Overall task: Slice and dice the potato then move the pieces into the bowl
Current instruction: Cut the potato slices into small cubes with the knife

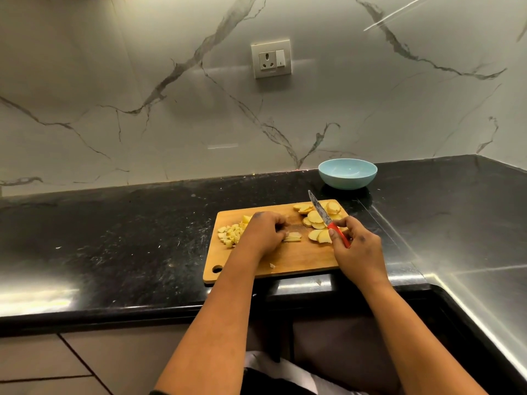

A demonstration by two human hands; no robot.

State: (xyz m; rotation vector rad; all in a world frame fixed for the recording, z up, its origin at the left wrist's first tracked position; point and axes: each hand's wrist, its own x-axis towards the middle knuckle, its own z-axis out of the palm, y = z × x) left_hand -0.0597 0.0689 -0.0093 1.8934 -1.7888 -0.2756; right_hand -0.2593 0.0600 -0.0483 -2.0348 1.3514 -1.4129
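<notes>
On the black stone counter (114, 238) lies a wooden cutting board (299, 260), its hanging hole at the near left corner. At the board's left end sits a small heap of diced potato (229, 233), pale yellow cubes spilling slightly over the edge. Just right of the heap, the left hand (263, 233) rests palm down on the board, fingers curled in and pinning a few potato strips (293, 236) at their left ends. One stray potato bit (272, 265) lies near the board's front edge by the left wrist. Further right, a cluster of round potato slices (315, 216) covers the board's far right corner. The right hand (358, 246) is closed around the red handle of a knife (320, 210), whose blade points up and away, raised above the slices. Behind the board, well apart from it, a light blue bowl (347, 178) stands by the marble wall.
</notes>
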